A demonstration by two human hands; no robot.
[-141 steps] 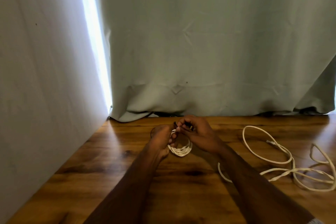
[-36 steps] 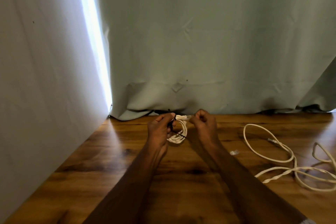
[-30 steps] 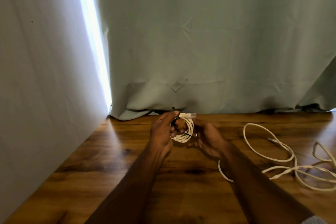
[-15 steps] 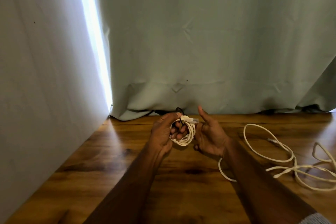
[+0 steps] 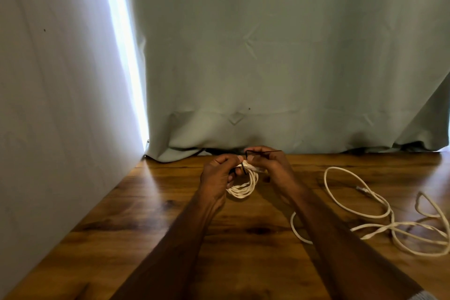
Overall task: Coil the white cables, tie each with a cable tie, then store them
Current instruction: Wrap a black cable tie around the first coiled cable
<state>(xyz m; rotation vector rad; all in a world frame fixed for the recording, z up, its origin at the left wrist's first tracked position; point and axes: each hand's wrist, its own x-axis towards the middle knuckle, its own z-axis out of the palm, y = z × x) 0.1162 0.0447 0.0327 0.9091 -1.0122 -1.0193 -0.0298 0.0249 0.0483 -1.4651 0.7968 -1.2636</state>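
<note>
The left hand [image 5: 219, 175] hides part of the coiled cable [image 5: 243, 185]; the tie's fastening is too small to tell.

Where things are sitting on your table

Your hands are holding the coiled cable [image 5: 243, 185] in the middle; the loose cable [image 5: 379, 212] is lying to its right, the curtain [image 5: 280, 68] hanging behind.

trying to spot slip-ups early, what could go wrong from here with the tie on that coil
1. The left hand grips only the top of the coiled cable; its lower loops hang free and could spring loose before the tie closes.
2. The right hand pinches the thin black cable tie near its bend, so the tie could slip out.
3. The loose cable on the table runs under the right forearm and might get dragged.
</note>
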